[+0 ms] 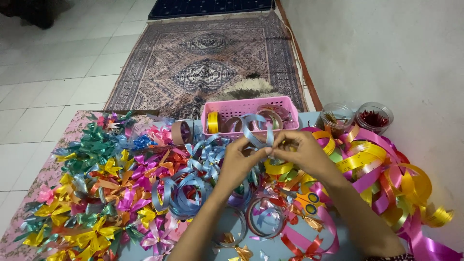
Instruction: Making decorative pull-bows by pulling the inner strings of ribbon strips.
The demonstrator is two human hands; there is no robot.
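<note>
My left hand (240,162) and my right hand (302,152) meet at the middle of the view, both pinching a light blue ribbon (255,131) that loops upward between them. The hands hover above coils of light blue ribbon (181,193) lying on the surface. A heap of finished ribbon bows (104,183) in green, yellow, pink, purple and orange lies to the left of my left hand. Loose ribbon strands (382,174) in pink, yellow, orange and green pile up to the right of my right hand.
A pink plastic basket (249,105) holding ribbon rolls stands behind the hands. Two clear round cups (355,117) sit at the back right by the wall. Scissors with yellow and blue handles (309,202) lie below my right forearm. A patterned rug (208,63) covers the tiled floor beyond.
</note>
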